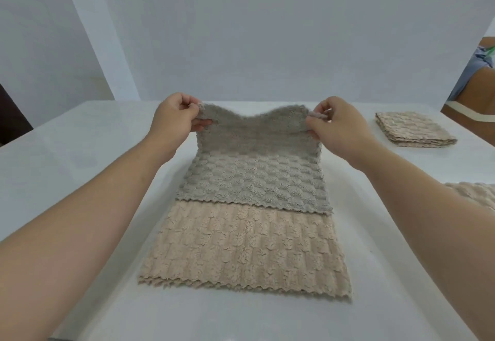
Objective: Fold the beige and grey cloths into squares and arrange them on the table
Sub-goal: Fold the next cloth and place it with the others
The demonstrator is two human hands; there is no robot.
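A grey textured cloth [251,169] lies in the middle of the white table [80,148], its near edge overlapping a beige cloth [241,249] spread flat in front of me. My left hand [175,120] pinches the grey cloth's far left corner. Its far right corner is pinched by my right hand [337,124]. Both corners are lifted off the table, so the far edge sags between them.
A folded stack of beige and grey cloths [412,133] sits at the far right of the table. Another beige cloth [479,197] shows at the right edge behind my forearm. A second person [476,73] is at the far right. White walls stand behind.
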